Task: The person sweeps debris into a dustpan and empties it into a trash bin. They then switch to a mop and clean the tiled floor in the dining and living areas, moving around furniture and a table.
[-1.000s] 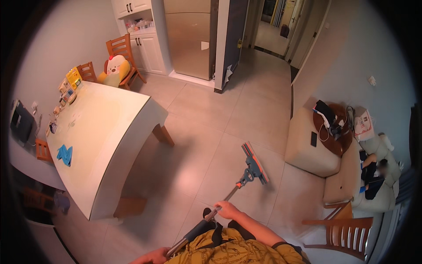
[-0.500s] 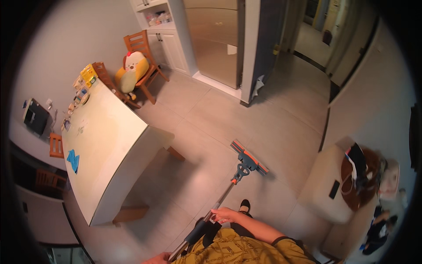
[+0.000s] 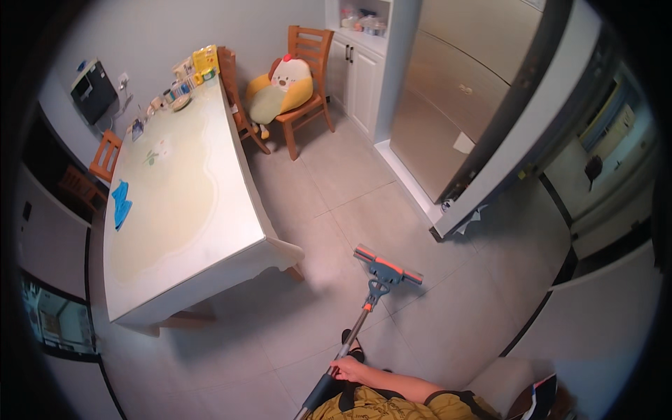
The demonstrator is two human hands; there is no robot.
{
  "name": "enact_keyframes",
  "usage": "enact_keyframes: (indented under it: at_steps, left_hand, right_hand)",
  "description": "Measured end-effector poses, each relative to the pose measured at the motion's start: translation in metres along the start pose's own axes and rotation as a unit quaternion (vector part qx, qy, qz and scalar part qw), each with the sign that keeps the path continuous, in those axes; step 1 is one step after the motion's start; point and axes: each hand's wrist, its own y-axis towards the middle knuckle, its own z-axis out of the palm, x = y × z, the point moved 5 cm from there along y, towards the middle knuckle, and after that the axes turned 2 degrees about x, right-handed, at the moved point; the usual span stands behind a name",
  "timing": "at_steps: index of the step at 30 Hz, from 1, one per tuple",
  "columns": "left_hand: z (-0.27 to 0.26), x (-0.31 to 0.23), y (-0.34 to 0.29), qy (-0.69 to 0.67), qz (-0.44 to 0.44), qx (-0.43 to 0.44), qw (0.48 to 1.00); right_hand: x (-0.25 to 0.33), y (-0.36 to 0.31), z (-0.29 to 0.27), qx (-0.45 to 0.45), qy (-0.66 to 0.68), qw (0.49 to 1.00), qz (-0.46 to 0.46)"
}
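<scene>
A flat-headed mop (image 3: 389, 271), grey with orange strips, slants up and away from the lower edge over the tiled floor. My right hand (image 3: 346, 369) is closed around its metal pole, just above the dark grip sleeve (image 3: 320, 393). Whether the mop head touches the tiles I cannot tell. The lower end of the pole runs out of the picture, and my left hand is out of view. Close to the pole shows a dark shoe (image 3: 352, 347) on my foot.
At left stands a long table (image 3: 189, 189) with a pale cloth, a blue rag (image 3: 121, 204) and several small items. A wooden chair (image 3: 310, 49) holds a chick-shaped plush cushion (image 3: 283, 87). Beyond are a white cabinet (image 3: 364, 87), a fridge (image 3: 448, 98) and a wall end (image 3: 514, 133).
The view has turned to the right and moved forward across the room. My right hand keeps its hold on the pole. My left hand, earlier at the lower end, has left the picture.
</scene>
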Motion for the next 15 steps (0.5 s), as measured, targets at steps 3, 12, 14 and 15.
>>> enact_keyframes:
  at_steps: [3, 12, 14, 15]
  left_hand:
    - [0.003, -0.04, 0.039, -0.012, 0.013, -0.002, 1.0]
    - [-0.011, -0.136, 0.132, -0.047, 0.022, -0.059, 0.997]
    - [-0.015, -0.145, 0.147, -0.063, 0.005, -0.084, 0.994]
    - [-0.016, -0.146, 0.151, -0.073, -0.008, -0.097, 0.993]
  right_hand:
    - [0.042, 0.021, -0.013, -0.078, 0.128, 0.984, -0.1]
    - [0.2, 0.071, -0.054, -0.346, 0.012, 0.915, -0.207]
    - [0.229, 0.085, -0.058, -0.343, -0.047, 0.923, -0.171]
    - [0.233, 0.091, -0.057, -0.307, -0.076, 0.94, -0.127]
